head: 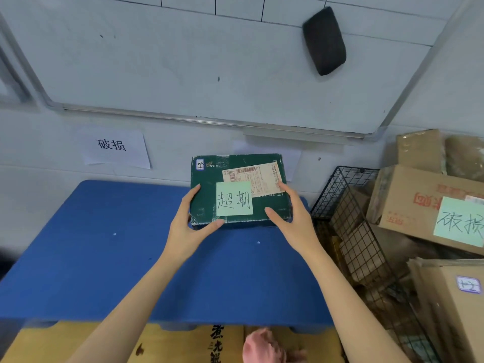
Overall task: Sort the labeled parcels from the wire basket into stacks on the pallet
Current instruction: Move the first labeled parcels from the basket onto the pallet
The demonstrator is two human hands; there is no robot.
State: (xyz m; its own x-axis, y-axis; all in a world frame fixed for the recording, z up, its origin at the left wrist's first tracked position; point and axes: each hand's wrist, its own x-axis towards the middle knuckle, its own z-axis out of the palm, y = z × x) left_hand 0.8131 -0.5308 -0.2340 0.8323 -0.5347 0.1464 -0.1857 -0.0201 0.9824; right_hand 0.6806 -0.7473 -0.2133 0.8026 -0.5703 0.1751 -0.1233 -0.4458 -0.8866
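My left hand (183, 226) and right hand (296, 221), fingers curled round the opposite edges of the green parcel (207, 184) with its pale note (234, 199); parcel at the blue pallet's (104, 244) far side, wire basket (340, 195) just right.

**Light and picture quality, head view**

- Lighting: cool, even indoor light is falling from above, diffuse throughout.
- Shadows: a soft, narrow one is lying under the green parcel (209, 179) on the blue pallet (104, 244).
- Sheen: tape on the cartons (419, 150) at upper right is glinting faintly.
- Focus: the centre is reading sharp; the left edge and bottom corners are smearing.
- Distortion: the whiteboard frame (183, 118) is bowing toward the edges.
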